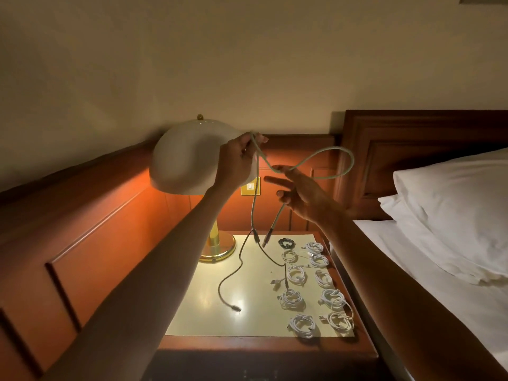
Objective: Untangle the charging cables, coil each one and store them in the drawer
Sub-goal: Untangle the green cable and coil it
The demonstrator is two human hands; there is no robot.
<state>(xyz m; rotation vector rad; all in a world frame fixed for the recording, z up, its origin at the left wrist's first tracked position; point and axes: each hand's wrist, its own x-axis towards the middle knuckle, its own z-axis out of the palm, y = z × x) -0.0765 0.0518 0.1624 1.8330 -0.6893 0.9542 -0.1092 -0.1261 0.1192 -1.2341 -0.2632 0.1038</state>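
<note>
Pale grey-green braided cable (324, 160) with darker grey thin tails. White coiled cables (297, 274) in two rows; one black coil (286, 243). Nightstand top (209, 303) glossy cream, edged in reddish-brown wood. Lamp shade (189, 158) off-white, base (218, 247) shiny brass-gold. Wall panelling (96, 215) warm orange-brown. Headboard (412, 144) dark red-brown. Pillows (450, 204) and sheet (428, 270) plain white. Wall (247, 64) beige. Switch plate (250, 186) gold.
</note>
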